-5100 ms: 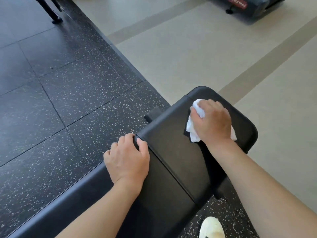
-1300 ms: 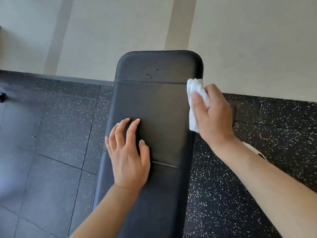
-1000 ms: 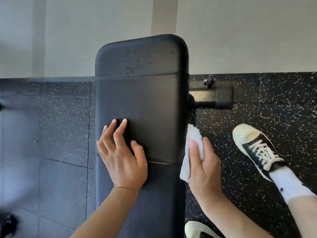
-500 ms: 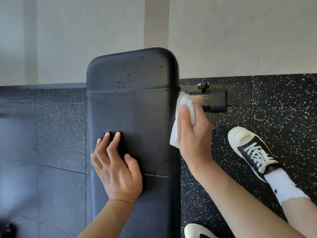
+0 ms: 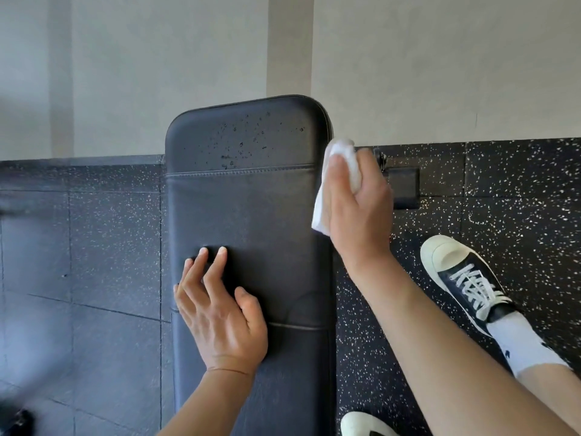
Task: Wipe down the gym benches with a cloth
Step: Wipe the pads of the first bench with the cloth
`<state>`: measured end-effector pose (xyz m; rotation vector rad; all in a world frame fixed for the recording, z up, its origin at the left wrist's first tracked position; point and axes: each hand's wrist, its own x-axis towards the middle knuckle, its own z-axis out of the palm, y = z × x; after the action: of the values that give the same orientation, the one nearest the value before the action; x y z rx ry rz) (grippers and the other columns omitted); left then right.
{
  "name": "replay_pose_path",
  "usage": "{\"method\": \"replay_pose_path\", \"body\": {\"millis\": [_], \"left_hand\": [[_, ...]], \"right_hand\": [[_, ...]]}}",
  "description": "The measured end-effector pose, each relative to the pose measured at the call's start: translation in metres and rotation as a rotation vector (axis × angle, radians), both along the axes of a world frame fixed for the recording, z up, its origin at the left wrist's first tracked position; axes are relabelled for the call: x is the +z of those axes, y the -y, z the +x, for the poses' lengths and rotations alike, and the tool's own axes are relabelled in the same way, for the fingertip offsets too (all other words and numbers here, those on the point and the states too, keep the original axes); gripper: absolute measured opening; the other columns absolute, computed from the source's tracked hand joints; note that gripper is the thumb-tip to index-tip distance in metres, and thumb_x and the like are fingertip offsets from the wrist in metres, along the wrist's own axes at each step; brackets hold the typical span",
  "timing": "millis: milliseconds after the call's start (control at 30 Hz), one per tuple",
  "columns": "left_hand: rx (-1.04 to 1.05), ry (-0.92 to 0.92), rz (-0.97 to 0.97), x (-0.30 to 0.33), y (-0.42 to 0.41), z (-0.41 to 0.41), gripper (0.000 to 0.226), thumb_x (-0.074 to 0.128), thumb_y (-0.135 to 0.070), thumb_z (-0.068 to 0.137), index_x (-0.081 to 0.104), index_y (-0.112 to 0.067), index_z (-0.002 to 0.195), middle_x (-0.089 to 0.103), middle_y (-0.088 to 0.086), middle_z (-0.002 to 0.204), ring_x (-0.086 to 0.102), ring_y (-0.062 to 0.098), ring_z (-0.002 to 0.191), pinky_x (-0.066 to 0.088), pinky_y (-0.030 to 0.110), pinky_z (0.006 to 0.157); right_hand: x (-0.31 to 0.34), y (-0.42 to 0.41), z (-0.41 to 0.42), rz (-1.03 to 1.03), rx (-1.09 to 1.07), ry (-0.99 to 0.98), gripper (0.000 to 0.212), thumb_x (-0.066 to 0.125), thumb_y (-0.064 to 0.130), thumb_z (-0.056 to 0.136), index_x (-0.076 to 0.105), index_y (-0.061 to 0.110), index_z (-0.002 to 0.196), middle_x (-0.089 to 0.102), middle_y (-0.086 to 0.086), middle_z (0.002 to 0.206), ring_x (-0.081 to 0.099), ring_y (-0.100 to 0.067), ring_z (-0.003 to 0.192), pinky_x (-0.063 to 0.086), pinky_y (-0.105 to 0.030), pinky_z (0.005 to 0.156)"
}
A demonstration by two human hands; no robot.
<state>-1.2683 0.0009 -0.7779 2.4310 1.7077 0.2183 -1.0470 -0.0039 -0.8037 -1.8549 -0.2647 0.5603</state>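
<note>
- Bench (image 5: 248,209): black pad, droplets near far end.
- R. hand (image 5: 355,209): fingers curled round white cloth (image 5: 341,165), pressed on bench's right edge.
- L. hand (image 5: 220,313): fingers spread flat on bench top.

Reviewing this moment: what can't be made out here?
- Head view: bench side being wiped is hidden behind the cloth and right hand.
- Near end of the bench: cut off by the bottom edge.
- Bench frame: mostly hidden under the pad.
- Dark object at bottom left: blurred, unidentifiable.
- Left hand covers some pad.
</note>
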Motion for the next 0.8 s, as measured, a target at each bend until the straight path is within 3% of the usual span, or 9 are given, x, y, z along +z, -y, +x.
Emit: {"method": "replay_pose_path", "body": {"millis": [100, 200, 267, 367, 500, 667, 800], "left_hand": [[0.002, 0.008, 0.001, -0.001, 0.000, -0.002, 0.062, 0.041, -0.022, 0.087, 0.049, -0.012, 0.148, 0.041, 0.012, 0.156, 0.032, 0.041, 0.149, 0.026, 0.069, 0.116], [0.004, 0.011, -0.005, -0.001, 0.000, -0.001, 0.062, 0.041, -0.023, 0.087, 0.048, -0.014, 0.148, 0.040, 0.010, 0.157, 0.031, 0.041, 0.149, 0.027, 0.070, 0.115], [0.010, 0.011, -0.009, -0.001, 0.000, -0.001, 0.062, 0.041, -0.022, 0.087, 0.048, -0.014, 0.148, 0.040, 0.009, 0.156, 0.031, 0.040, 0.150, 0.027, 0.070, 0.115], [0.011, 0.019, -0.011, 0.000, 0.000, 0.000, 0.062, 0.041, -0.022, 0.087, 0.048, -0.015, 0.148, 0.040, 0.009, 0.157, 0.031, 0.039, 0.150, 0.027, 0.070, 0.115], [0.017, 0.019, -0.023, 0.001, -0.001, -0.001, 0.061, 0.042, -0.022, 0.087, 0.049, -0.016, 0.147, 0.041, 0.009, 0.157, 0.032, 0.039, 0.150, 0.027, 0.068, 0.116], [0.015, 0.019, -0.032, 0.001, -0.001, -0.003, 0.061, 0.044, -0.024, 0.088, 0.049, -0.017, 0.148, 0.040, 0.008, 0.157, 0.030, 0.037, 0.151, 0.026, 0.068, 0.117], [0.004, 0.020, -0.032, 0.002, -0.002, -0.004, 0.059, 0.044, -0.026, 0.089, 0.049, -0.016, 0.146, 0.041, 0.010, 0.155, 0.031, 0.038, 0.150, 0.027, 0.068, 0.117]], "right_hand": [[0.005, 0.011, -0.010, 0.020, 0.028, 0.021, 0.032, 0.059, 0.026, 0.103, 0.045, 0.017, 0.076, 0.047, 0.007, 0.064, 0.046, -0.010, 0.061, 0.038, -0.023, 0.058], [0.009, 0.060, -0.047, 0.010, 0.175, 0.027, 0.040, 0.060, 0.023, 0.101, 0.037, 0.014, 0.070, 0.038, 0.003, 0.063, 0.038, -0.020, 0.059, 0.035, -0.033, 0.055], [0.009, 0.092, -0.066, -0.008, 0.269, 0.013, 0.042, 0.060, 0.024, 0.100, 0.033, 0.017, 0.070, 0.034, 0.007, 0.063, 0.035, -0.018, 0.058, 0.032, -0.033, 0.053], [0.012, 0.107, -0.064, 0.003, 0.399, 0.123, 0.037, 0.061, 0.032, 0.101, 0.043, 0.016, 0.073, 0.040, 0.009, 0.069, 0.040, -0.017, 0.062, 0.037, -0.032, 0.056], [0.015, 0.054, -0.033, 0.010, 0.493, 0.484, 0.033, 0.067, 0.037, 0.099, 0.061, 0.007, 0.084, 0.046, -0.002, 0.076, 0.043, -0.024, 0.067, 0.040, -0.039, 0.060], [0.032, -0.043, -0.022, -0.075, 0.597, 0.772, 0.028, 0.078, 0.048, 0.087, 0.074, 0.021, 0.083, 0.061, 0.000, 0.074, 0.055, -0.028, 0.071, 0.039, -0.038, 0.063], [0.042, -0.093, -0.056, -0.089, 0.919, 0.849, 0.031, 0.056, 0.050, 0.099, 0.073, 0.024, 0.099, 0.070, 0.005, 0.098, 0.060, -0.024, 0.093, 0.032, -0.037, 0.075]]}}
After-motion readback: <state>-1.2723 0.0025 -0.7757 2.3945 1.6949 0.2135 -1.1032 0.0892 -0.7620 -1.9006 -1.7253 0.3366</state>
